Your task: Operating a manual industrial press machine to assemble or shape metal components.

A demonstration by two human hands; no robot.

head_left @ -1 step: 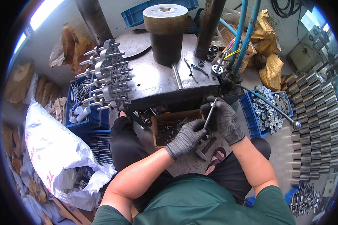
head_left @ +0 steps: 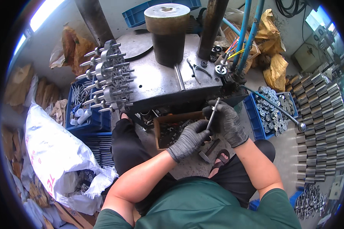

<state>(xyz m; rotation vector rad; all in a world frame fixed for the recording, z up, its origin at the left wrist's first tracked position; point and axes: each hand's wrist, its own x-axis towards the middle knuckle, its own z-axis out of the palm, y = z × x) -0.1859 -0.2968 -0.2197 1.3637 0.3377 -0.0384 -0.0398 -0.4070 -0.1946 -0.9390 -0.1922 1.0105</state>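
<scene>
Both my hands wear dark grey gloves and meet over my lap, in front of a steel press table [head_left: 156,84]. A thin metal rod [head_left: 214,108] stands tilted between them. My right hand [head_left: 228,123] grips its middle and my left hand [head_left: 190,139] pinches its lower end. Just beneath them an open cardboard box [head_left: 165,121] holds several small metal parts. A cluster of round discs fitted with rods [head_left: 109,78] lies at the table's left edge.
A thick dark cylinder [head_left: 167,32] stands on the table, with pliers [head_left: 197,70] beside it. Blue crates of parts sit left [head_left: 84,116] and right [head_left: 269,112]. A white sack [head_left: 53,152] lies at my left, rows of metal cylinders [head_left: 317,126] at my right, and a lever with a ball end [head_left: 283,112] between.
</scene>
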